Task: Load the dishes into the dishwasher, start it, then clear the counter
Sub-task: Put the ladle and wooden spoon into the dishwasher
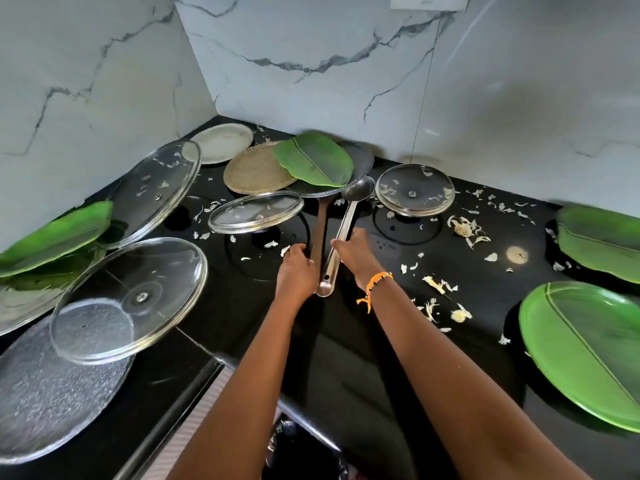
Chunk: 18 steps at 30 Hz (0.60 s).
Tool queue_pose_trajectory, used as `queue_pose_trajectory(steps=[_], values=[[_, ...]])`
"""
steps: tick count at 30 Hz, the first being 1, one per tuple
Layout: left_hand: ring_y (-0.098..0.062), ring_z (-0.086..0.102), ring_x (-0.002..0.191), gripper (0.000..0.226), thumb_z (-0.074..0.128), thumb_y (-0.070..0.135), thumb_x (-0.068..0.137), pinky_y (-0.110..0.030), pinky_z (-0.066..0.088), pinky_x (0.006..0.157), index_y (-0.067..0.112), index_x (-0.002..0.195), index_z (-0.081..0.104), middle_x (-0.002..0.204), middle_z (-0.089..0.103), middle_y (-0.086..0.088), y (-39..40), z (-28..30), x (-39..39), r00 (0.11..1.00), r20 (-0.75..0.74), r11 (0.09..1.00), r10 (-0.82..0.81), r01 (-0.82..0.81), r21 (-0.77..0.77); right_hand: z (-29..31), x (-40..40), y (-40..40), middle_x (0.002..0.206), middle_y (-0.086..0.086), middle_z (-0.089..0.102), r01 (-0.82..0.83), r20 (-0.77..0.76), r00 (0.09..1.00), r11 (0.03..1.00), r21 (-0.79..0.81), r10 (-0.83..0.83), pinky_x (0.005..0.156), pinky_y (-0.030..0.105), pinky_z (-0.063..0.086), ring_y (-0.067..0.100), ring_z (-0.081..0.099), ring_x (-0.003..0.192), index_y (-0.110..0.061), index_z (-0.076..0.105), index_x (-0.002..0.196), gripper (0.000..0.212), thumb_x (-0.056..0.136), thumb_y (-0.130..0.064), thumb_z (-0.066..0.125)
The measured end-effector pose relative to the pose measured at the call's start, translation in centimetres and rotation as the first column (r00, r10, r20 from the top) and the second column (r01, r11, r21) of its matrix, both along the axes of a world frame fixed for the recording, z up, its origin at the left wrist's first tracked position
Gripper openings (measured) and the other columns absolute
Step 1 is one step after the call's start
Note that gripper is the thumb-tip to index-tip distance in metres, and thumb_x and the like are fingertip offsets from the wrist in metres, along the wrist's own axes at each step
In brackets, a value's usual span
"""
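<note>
On the black counter (346,323), my left hand (296,268) grips the dark handle (320,223) of a flat pan (362,161) that carries a green leaf-shaped plate (311,157). My right hand (356,252), with an orange wrist thread, holds the steel ladle (343,230) by its handle; the ladle's bowl rests at the pan's rim. Several glass lids lie around: one (256,211) just left of the pan handle, one (415,190) to the right, two larger ones (156,188) (128,296) at the left.
More green leaf plates sit at the left (59,233) and right (585,348) (602,237). A brown round plate (254,173), a steel plate (223,142) and a textured glass plate (45,386) lie about. White food scraps (464,230) litter the counter. Marble walls close the corner.
</note>
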State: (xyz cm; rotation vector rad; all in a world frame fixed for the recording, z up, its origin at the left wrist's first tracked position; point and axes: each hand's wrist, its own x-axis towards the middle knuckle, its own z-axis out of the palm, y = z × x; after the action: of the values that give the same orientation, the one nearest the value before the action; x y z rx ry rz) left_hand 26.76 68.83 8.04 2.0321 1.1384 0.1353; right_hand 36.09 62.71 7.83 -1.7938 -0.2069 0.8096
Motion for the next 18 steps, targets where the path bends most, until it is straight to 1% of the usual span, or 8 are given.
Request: queue_pose_trajectory(steps=[2, 3, 5, 8, 11, 13, 16, 18], values=[[-0.028, 0.052, 0.116, 0.042, 0.038, 0.013, 0.094, -0.035, 0.044, 0.091, 0.013, 0.137, 0.039, 0.128, 0.053, -0.012, 0.0, 0.4, 0.5, 0.999, -0.006, 0.999, 0.038, -0.038, -0.015, -0.2, 0.3, 0.3, 0.091, 0.004, 0.048, 0.027, 0.072, 0.997, 0.998, -0.061, -0.022, 0.07, 0.031, 0.042, 0.02, 0.049, 0.085, -0.006, 0.042, 0.115, 0.032, 0.086, -0.014, 0.054], [-0.028, 0.053, 0.115, 0.039, 0.038, 0.016, 0.096, -0.034, 0.043, 0.089, 0.014, 0.134, 0.043, 0.127, 0.054, -0.011, -0.1, 0.4, 0.8, 0.999, 0.01, 0.999, 0.049, -0.049, -0.017, -0.3, 0.5, 0.1, 0.082, 0.003, 0.047, 0.037, 0.099, 0.995, 0.997, -0.061, -0.031, 0.064, 0.031, 0.041, 0.02, 0.049, 0.079, -0.008, 0.045, 0.1, 0.018, 0.084, -0.011, 0.054], [-0.027, 0.055, 0.11, 0.034, 0.036, 0.029, 0.098, -0.034, 0.042, 0.087, 0.015, 0.124, 0.053, 0.12, 0.059, -0.01, -0.5, 0.4, 1.9, 0.996, 0.055, 0.996, 0.072, -0.069, -0.061, -0.2, 1.1, -0.4, 0.072, 0.002, 0.046, 0.039, 0.09, 0.995, 0.999, -0.01, -0.038, 0.059, 0.029, 0.039, 0.019, 0.048, 0.071, -0.012, 0.044, 0.087, 0.01, 0.084, -0.006, 0.051], [-0.019, 0.059, 0.092, 0.036, 0.044, 0.043, 0.094, -0.031, 0.044, 0.078, 0.013, 0.105, 0.059, 0.1, 0.064, -0.004, -1.2, 0.2, 2.9, 0.994, 0.083, 0.987, 0.071, -0.058, -0.149, -0.2, 0.9, -1.7, 0.072, 0.003, 0.048, -0.018, 0.101, 0.995, 1.0, 0.025, 0.016, 0.059, 0.028, 0.04, 0.018, 0.049, 0.069, -0.012, 0.045, 0.084, 0.011, 0.085, -0.002, 0.049], [-0.014, 0.058, 0.079, 0.024, 0.057, 0.037, 0.088, -0.03, 0.047, 0.071, 0.013, 0.094, 0.057, 0.092, 0.063, -0.004, -1.5, -0.4, 2.7, 0.985, 0.134, 0.967, 0.109, -0.073, -0.244, -0.2, 0.1, -3.0, 0.079, 0.007, 0.051, -0.058, 0.102, 0.993, 0.998, 0.011, 0.057, 0.068, 0.032, 0.042, 0.019, 0.051, 0.075, -0.01, 0.046, 0.09, 0.01, 0.085, -0.001, 0.048], [-0.017, 0.059, 0.077, 0.02, 0.057, 0.03, 0.088, -0.031, 0.048, 0.069, 0.011, 0.093, 0.056, 0.093, 0.064, -0.009, -1.8, -0.4, 2.4, 0.983, 0.154, 0.944, 0.105, -0.049, -0.326, 0.0, -0.3, -4.0, 0.074, 0.008, 0.051, -0.053, 0.064, 0.997, 0.997, 0.049, 0.05, 0.062, 0.031, 0.044, 0.019, 0.051, 0.065, -0.01, 0.044, 0.089, 0.015, 0.085, 0.004, 0.045], [-0.018, 0.061, 0.069, 0.014, 0.051, 0.016, 0.093, -0.026, 0.054, 0.061, 0.003, 0.096, 0.052, 0.081, 0.063, -0.013, -2.3, 0.6, 1.8, 0.947, 0.241, 0.788, 0.213, -0.021, -0.616, 0.5, -1.0, -4.9, 0.066, 0.009, 0.05, 0.029, -0.039, 0.999, 0.991, 0.132, -0.024, 0.039, 0.018, 0.039, 0.009, 0.048, 0.04, -0.006, 0.041, 0.1, 0.023, 0.087, 0.012, 0.037], [-0.014, 0.061, 0.062, 0.006, 0.046, 0.01, 0.095, -0.02, 0.054, 0.05, 0.004, 0.093, 0.048, 0.078, 0.061, -0.013, -2.8, 1.3, 0.8, 0.912, 0.276, 0.652, 0.304, 0.012, -0.758, 0.8, -1.4, -5.3, 0.065, 0.007, 0.049, 0.04, -0.015, 0.999, 0.992, 0.119, -0.038, 0.033, 0.015, 0.033, 0.003, 0.043, 0.033, -0.006, 0.042, 0.104, 0.025, 0.088, 0.012, 0.033]])
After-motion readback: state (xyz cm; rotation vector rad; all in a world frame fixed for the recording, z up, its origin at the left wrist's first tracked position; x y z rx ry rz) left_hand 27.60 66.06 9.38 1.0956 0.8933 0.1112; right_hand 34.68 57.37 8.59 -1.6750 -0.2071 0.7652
